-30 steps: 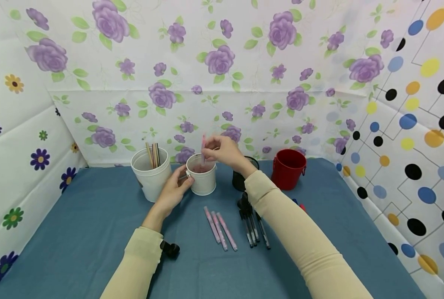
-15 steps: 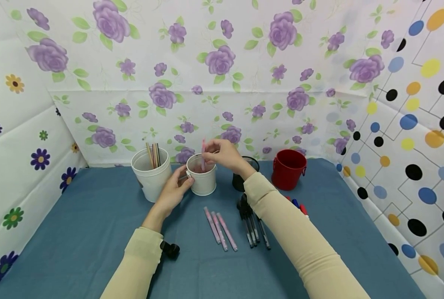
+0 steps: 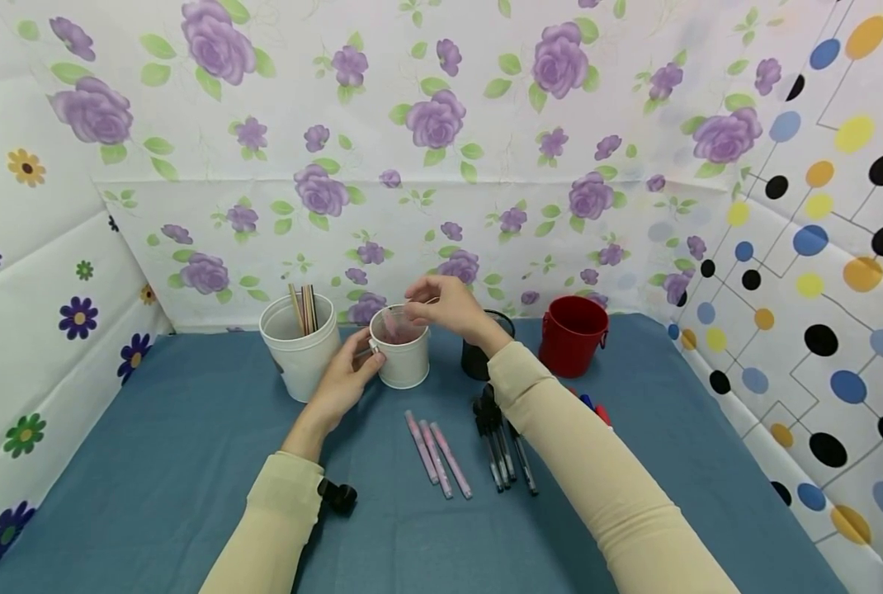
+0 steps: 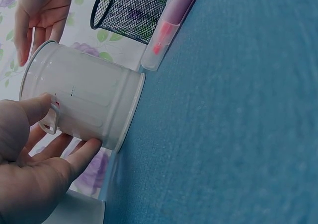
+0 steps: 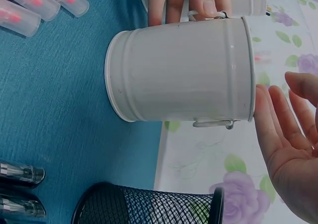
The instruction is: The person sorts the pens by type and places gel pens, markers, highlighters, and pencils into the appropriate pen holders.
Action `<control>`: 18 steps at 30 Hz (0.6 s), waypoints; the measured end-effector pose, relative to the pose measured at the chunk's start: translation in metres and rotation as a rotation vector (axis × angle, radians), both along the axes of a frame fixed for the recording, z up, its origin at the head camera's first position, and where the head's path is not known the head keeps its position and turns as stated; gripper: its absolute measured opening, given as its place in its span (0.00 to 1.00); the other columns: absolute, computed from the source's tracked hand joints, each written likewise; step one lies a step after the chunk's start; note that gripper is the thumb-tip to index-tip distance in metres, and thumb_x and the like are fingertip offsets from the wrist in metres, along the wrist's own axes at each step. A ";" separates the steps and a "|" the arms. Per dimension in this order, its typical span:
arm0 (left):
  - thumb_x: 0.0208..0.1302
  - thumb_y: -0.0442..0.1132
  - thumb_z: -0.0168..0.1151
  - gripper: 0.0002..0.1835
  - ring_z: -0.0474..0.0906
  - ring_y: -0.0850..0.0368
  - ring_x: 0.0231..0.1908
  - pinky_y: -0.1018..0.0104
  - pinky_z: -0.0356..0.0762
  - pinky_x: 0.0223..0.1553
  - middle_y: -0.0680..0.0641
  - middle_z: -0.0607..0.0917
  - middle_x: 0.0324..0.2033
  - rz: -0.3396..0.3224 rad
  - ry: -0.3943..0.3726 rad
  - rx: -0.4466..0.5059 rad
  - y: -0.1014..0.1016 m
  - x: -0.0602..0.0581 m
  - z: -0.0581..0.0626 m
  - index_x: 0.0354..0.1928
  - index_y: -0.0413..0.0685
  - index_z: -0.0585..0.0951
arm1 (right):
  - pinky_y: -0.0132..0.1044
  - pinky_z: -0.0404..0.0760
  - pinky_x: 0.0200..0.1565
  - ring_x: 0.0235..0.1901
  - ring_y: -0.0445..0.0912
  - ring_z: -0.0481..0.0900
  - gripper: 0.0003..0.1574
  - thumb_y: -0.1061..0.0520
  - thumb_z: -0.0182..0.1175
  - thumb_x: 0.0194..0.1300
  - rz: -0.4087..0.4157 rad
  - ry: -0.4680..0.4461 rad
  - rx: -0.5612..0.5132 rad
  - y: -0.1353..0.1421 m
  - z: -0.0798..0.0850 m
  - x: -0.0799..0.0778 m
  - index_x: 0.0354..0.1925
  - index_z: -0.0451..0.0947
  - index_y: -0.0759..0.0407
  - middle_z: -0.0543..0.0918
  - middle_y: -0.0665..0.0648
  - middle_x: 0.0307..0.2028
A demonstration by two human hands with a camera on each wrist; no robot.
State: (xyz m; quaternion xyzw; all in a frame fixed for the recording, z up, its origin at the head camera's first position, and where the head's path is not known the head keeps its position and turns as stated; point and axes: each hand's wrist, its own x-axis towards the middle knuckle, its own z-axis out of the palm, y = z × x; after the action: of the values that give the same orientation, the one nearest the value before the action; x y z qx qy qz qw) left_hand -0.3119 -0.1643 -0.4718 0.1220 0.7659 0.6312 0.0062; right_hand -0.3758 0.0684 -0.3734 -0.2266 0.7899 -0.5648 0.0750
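My left hand (image 3: 342,381) holds the small white metal pail (image 3: 404,365), its thumb by the handle ear and its fingers against the wall. A blurred pink pen (image 3: 390,321) leans inside that pail, its tip just over the rim (image 5: 262,57) in the right wrist view. At the pail's far rim is my right hand (image 3: 450,308), fingers relaxed and apart with nothing between them. In the right wrist view this hand (image 5: 290,139) has its fingertips right at the rim. Several pink pens (image 3: 439,459) lie side by side on the blue cloth in front.
A larger white bucket (image 3: 300,359) with several pencils (image 3: 306,309) stands at the left. Right of the pail are a black mesh cup (image 5: 149,204) and a red bucket (image 3: 573,338). Black pens (image 3: 502,450) and red and blue pens (image 3: 602,414) lie nearer, partly behind the right sleeve.
The right hand has let go of the pink pen, which has dropped lower and tilted left inside the white pail. The left hand has stayed on the pail.
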 end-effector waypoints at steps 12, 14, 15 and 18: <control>0.83 0.35 0.55 0.32 0.63 0.34 0.77 0.40 0.65 0.76 0.32 0.65 0.77 -0.013 0.006 0.017 0.000 0.001 0.002 0.83 0.42 0.58 | 0.47 0.90 0.52 0.46 0.51 0.89 0.12 0.58 0.68 0.75 -0.001 0.091 0.048 0.025 0.009 0.009 0.53 0.84 0.58 0.87 0.59 0.48; 0.83 0.35 0.55 0.32 0.63 0.34 0.77 0.40 0.65 0.76 0.32 0.65 0.77 -0.013 0.006 0.014 0.000 0.001 0.002 0.83 0.42 0.58 | 0.46 0.90 0.51 0.46 0.51 0.89 0.12 0.58 0.69 0.74 -0.003 0.101 0.070 0.030 0.009 0.012 0.53 0.84 0.58 0.88 0.59 0.48; 0.83 0.35 0.55 0.32 0.63 0.34 0.77 0.40 0.64 0.76 0.31 0.65 0.77 -0.014 0.005 0.012 0.000 0.002 0.002 0.83 0.42 0.58 | 0.46 0.91 0.51 0.46 0.51 0.89 0.12 0.57 0.69 0.74 -0.005 0.106 0.081 0.032 0.009 0.014 0.53 0.84 0.58 0.88 0.59 0.48; 0.84 0.36 0.55 0.32 0.62 0.34 0.77 0.40 0.64 0.76 0.31 0.64 0.77 -0.016 0.007 0.011 0.000 0.001 0.002 0.83 0.41 0.58 | 0.46 0.90 0.50 0.46 0.51 0.88 0.11 0.57 0.70 0.73 -0.016 0.143 0.134 0.038 0.009 0.018 0.52 0.85 0.57 0.88 0.57 0.48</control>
State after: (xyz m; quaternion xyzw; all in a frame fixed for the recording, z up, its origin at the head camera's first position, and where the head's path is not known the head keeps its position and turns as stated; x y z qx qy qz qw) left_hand -0.3104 -0.1647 -0.4702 0.1303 0.7613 0.6351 0.0079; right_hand -0.3574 0.1065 -0.3641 -0.2545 0.8310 -0.4937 0.0288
